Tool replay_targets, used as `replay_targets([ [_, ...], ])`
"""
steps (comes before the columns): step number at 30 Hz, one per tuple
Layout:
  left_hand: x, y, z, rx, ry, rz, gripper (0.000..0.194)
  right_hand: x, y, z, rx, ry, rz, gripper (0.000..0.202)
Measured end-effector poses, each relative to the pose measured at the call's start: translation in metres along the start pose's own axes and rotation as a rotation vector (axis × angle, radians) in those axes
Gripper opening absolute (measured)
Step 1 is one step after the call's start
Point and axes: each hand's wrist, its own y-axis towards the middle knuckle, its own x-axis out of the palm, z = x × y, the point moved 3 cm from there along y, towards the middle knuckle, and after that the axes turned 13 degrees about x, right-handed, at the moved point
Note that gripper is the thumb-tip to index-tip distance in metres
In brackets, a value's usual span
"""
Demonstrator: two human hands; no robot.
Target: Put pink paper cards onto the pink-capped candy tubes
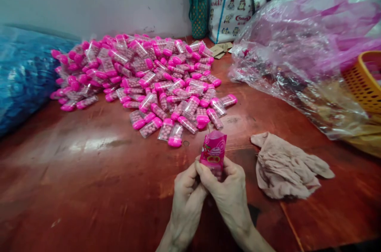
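Low in the middle of the head view, my left hand (188, 194) and my right hand (229, 192) meet around a small candy container in a printed pink sleeve (213, 151). Pinkish round candies show at its lower end, and the sleeve's top edge stands up loose. Both sets of fingers are closed on it, thumbs toward me; the fingertips behind it are hidden. Just beyond lies a large heap of clear candy containers with bright pink caps (160, 69). The nearest one (175, 135) rests on the table a little left of the sleeve's top.
A crumpled beige cloth (288, 166) lies to the right on the red-brown table (89, 188). Clear and pink plastic bags (291, 45) and a yellow basket (364, 85) fill the right side. A blue bag (24, 77) stands left; a white tote (232, 14) stands against the wall.
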Motion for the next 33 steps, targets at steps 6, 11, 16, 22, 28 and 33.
replay_targets([
  [6, 0.004, -0.002, -0.002, -0.112, 0.023, -0.095, 0.015, -0.011, 0.007, -0.002, 0.119, 0.167, -0.171, 0.027],
  [11, 0.006, -0.003, -0.004, -0.108, 0.07, -0.152, 0.015, -0.014, 0.009, -0.005, 0.165, 0.262, -0.205, 0.029],
  [16, 0.003, -0.002, -0.006, -0.103, -0.009, -0.068, 0.027, -0.001, 0.007, 0.001, 0.209, 0.265, -0.183, 0.03],
  [22, -0.003, 0.0, -0.002, -0.05, 0.001, 0.066, 0.014, 0.007, 0.004, 0.004, 0.087, 0.149, -0.108, 0.025],
  [28, 0.0, 0.003, -0.002, -0.098, -0.036, 0.006, 0.013, -0.002, 0.005, 0.005, 0.096, 0.208, -0.202, 0.025],
  [33, 0.002, 0.001, -0.008, -0.193, -0.111, -0.062, 0.013, -0.009, 0.006, -0.001, 0.135, 0.285, -0.35, 0.026],
])
